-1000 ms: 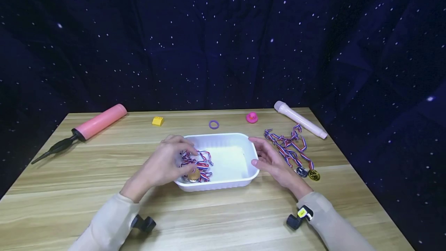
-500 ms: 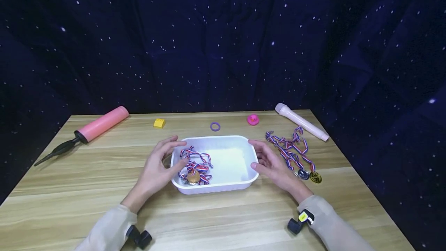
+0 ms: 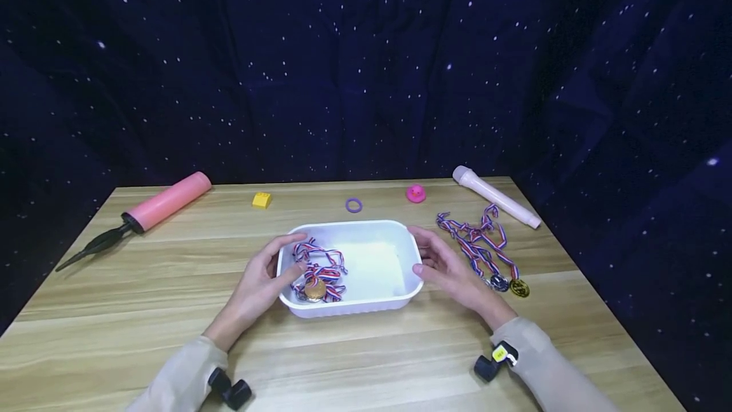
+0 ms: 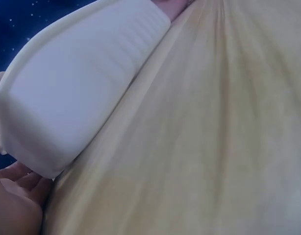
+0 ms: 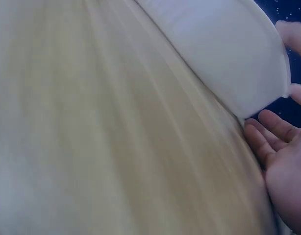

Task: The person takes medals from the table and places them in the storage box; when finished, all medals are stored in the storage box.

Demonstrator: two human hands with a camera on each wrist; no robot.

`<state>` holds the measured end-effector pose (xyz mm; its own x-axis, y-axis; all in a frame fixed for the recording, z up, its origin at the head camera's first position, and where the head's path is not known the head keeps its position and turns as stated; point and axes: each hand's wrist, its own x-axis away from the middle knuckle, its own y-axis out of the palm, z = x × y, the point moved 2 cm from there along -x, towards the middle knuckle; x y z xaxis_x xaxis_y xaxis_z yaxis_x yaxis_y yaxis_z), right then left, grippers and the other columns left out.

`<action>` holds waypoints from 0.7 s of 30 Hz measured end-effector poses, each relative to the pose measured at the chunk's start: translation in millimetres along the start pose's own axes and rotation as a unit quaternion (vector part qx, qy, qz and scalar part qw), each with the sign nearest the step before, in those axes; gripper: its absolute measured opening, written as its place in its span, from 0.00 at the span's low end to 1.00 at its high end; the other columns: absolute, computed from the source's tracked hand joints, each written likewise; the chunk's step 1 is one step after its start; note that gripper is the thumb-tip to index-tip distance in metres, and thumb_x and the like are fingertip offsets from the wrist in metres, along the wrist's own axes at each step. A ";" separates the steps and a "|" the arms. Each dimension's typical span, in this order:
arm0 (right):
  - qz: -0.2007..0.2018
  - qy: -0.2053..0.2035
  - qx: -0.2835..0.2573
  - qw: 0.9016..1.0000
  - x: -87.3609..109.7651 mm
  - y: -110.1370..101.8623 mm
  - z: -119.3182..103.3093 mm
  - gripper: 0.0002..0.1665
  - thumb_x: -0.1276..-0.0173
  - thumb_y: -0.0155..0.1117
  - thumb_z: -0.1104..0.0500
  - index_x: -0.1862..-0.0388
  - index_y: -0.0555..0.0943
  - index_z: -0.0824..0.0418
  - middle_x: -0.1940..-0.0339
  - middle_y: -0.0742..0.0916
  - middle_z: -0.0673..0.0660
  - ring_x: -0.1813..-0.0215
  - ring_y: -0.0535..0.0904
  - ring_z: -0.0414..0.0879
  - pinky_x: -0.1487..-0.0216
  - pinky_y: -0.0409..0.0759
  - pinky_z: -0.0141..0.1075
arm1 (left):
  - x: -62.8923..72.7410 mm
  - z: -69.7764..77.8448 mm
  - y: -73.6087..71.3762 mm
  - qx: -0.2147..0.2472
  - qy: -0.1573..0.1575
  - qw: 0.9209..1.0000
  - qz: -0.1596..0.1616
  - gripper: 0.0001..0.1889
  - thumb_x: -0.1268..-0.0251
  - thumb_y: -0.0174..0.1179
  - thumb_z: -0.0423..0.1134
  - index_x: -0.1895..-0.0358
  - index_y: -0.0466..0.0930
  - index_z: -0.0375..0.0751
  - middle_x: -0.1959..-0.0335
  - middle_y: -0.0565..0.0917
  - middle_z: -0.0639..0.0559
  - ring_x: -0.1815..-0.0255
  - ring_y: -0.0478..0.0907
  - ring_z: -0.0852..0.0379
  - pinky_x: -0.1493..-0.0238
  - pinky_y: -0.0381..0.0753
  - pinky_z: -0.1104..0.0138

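A white plastic tray (image 3: 374, 259) stands on the wooden table, between the two hands. My left hand (image 3: 257, 285) holds its left end, the thumb over the rim and the other fingers along the outer wall. At the opposite end, my right hand (image 3: 448, 272) grips the tray with the thumb at the rim and fingers bent round the outside. Inside the tray's left half lies a tangle of striped red, white and blue ribbons (image 3: 323, 272) with a gold-coloured medal (image 3: 314, 288) on top. Both wrist views show the tray's outer wall (image 4: 67, 93) and fingers (image 5: 273, 129) beside it.
More ribboned medals (image 3: 499, 283) lie right of the tray, near a pale pink toy microphone (image 3: 496, 197). Along the back are a pink rubber duck (image 3: 415, 194), a purple ring (image 3: 353, 205) and a yellow block (image 3: 262, 200). A pink hand pump (image 3: 166, 202) lies far left.
My left hand has come out from above the medals and moved left to take hold of the tray's left end. The right hand stays at the right end. The tray has shifted slightly left.
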<state>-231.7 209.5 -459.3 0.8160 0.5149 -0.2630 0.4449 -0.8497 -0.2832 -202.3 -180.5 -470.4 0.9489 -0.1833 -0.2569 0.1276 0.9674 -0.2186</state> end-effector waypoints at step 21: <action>0.104 -0.043 0.036 0.993 68.8 -81.1 -19.7 0.37 0.27 0.66 0.81 0.21 0.69 0.76 0.35 0.85 0.70 0.42 0.86 0.54 0.40 0.87 0.30 | 1.4 -3.9 -3.9 0.002 -0.008 1.000 -0.005 0.27 0.22 0.67 0.30 0.23 0.77 0.40 0.17 0.72 0.45 0.13 0.64 0.45 0.18 0.62 0.76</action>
<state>-204.4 311.7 -436.2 0.8512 0.3402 -0.3997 0.2406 -0.9297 -0.2789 -202.6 -185.2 -473.6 0.9519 -0.1902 -0.2401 0.1383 0.9663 -0.2171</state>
